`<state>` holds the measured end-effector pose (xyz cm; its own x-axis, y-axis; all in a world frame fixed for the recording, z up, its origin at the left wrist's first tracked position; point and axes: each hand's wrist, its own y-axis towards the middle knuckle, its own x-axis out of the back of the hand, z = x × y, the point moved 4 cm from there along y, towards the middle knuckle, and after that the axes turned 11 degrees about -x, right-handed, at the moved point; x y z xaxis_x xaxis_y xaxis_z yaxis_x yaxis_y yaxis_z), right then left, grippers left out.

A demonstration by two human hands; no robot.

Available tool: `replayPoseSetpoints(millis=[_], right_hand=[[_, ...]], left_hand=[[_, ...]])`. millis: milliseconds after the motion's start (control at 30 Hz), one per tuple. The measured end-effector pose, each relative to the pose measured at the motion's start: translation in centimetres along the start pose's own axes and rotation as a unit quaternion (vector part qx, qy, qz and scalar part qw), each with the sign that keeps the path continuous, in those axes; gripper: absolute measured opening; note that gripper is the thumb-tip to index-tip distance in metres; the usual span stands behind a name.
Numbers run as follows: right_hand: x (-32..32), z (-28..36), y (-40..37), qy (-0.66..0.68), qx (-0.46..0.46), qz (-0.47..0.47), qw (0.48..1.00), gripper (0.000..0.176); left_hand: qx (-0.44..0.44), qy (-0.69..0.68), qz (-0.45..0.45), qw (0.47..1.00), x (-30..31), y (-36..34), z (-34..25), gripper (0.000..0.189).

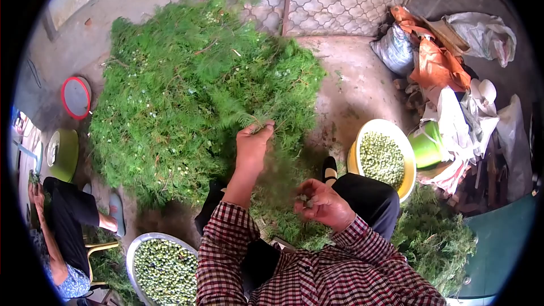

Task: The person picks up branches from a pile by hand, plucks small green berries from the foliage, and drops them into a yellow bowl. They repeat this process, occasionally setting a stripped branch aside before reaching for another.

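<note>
My left hand (pixel 253 146) is closed, with thumb and fingers pinched on a feathery evergreen sprig (pixel 242 117) at the front of a big green heap of cut branches (pixel 164 96). Lower and to the right, my right hand (pixel 324 204) curls around a few small pale-green cones (pixel 306 200), partly hidden by the fingers. Between my knees lie more loose green sprigs (pixel 283 215), blurred in part. Beside my right knee stands a yellow basin (pixel 352 161) filled with similar small green cones (pixel 382 158).
A metal basin (pixel 131 260) of green cones sits at lower left. Another person's hand (pixel 37 197) is at far left, near a green tub (pixel 67 156) and a red-rimmed sieve (pixel 76 97). Sacks (pixel 396 51) and a bright green container (pixel 426 144) stand at right; a lattice gate (pixel 345 0) is behind.
</note>
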<state>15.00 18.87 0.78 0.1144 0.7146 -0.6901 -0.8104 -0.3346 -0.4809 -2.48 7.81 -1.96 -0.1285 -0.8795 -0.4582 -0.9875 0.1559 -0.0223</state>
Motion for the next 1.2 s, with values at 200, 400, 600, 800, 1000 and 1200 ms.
replayPoseSetpoints(millis=[200, 400, 600, 800, 1000, 1200], right_hand=[[1.3, 1.6, 0.3, -0.067, 0.063, -0.04, 0.995, 0.02], [0.7, 2.6, 3.2, -0.301, 0.103, -0.178, 0.931, 0.021], [1.1, 2.7, 6.5, -0.473, 0.21, -0.263, 0.814, 0.012], [-0.4, 4.0, 5.6, -0.55, 0.22, -0.25, 0.765, 0.012], [3.8, 3.5, 3.7, -0.493, 0.073, -0.232, 0.835, 0.016], [3.2, 2.0, 1.9, -0.105, 0.008, -0.054, 0.993, 0.017]], left_hand=[[0.037, -0.096, -0.033, 0.994, 0.0, -0.4, -0.1, 0.011], [0.046, -0.103, -0.047, 0.992, -0.4, -0.6, 0.9, 0.011], [0.058, -0.122, -0.013, 0.991, -0.7, -1.1, 1.3, 0.011], [0.086, -0.15, 0.002, 0.985, -0.9, -1.2, 1.0, 0.01], [0.057, -0.195, -0.086, 0.975, 0.9, -0.2, -0.9, 0.015], [0.069, -0.23, -0.073, 0.968, 0.7, 0.1, 0.8, 0.018]])
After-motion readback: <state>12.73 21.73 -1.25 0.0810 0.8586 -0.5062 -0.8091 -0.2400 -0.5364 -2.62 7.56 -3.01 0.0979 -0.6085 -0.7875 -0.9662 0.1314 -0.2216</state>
